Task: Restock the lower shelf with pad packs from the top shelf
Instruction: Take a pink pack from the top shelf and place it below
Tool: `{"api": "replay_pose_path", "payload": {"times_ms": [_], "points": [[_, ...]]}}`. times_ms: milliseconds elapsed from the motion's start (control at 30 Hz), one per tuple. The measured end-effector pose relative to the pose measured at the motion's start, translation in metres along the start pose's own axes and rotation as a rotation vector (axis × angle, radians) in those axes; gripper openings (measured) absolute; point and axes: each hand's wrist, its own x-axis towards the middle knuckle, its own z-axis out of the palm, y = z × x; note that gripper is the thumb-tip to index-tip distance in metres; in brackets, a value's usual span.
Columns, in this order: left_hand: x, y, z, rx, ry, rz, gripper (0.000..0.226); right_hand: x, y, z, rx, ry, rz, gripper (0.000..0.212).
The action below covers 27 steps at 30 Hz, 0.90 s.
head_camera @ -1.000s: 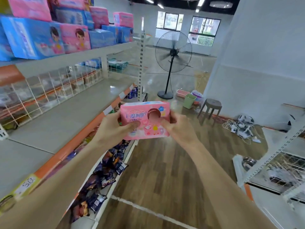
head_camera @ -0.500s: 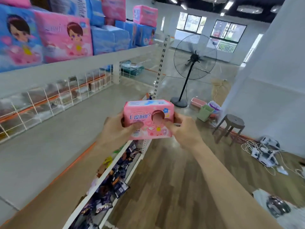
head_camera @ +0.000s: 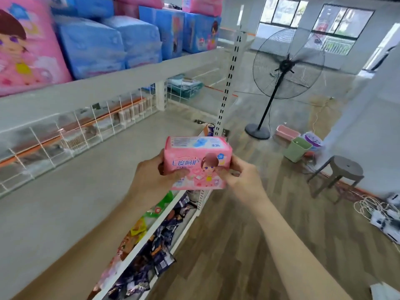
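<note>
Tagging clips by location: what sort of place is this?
Probably a shop: grey metal shelving, bulky blue and pink wrapped packs on top, dark snack packets on the tier below the small pink pad pack gripped by left hand and right hand.

The pad pack (head_camera: 197, 163) sits between the left hand (head_camera: 149, 180) and right hand (head_camera: 242, 180), at the lower shelf's (head_camera: 65, 202) front edge. Large packs (head_camera: 91, 44) stand on the top shelf (head_camera: 129, 76) at left; a fan (head_camera: 287, 63) stands at right

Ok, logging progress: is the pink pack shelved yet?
No, in hand. The pack is gripped at its ends by the left hand and right hand, in the air, not resting on the lower shelf.
</note>
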Motion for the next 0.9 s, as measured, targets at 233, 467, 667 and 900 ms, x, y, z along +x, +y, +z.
{"api": "replay_pose_path", "payload": {"times_ms": [233,467,667,900], "points": [[0.052,-0.003,0.061,0.015,0.204,-0.114,0.026,0.089,0.041,-0.035,0.036,-0.154,-0.039,0.027],[0.103,0.017,0.111,0.006,0.356,-0.134,0.034,0.173,0.072,-0.079,0.086,-0.299,-0.093,0.044],[0.124,0.025,0.123,0.046,0.472,-0.116,0.035,0.221,0.074,-0.084,0.119,-0.411,-0.151,0.044],[0.134,0.0,0.11,0.041,0.574,-0.15,0.037,0.26,0.084,-0.046,0.155,-0.566,-0.185,0.032]]}}
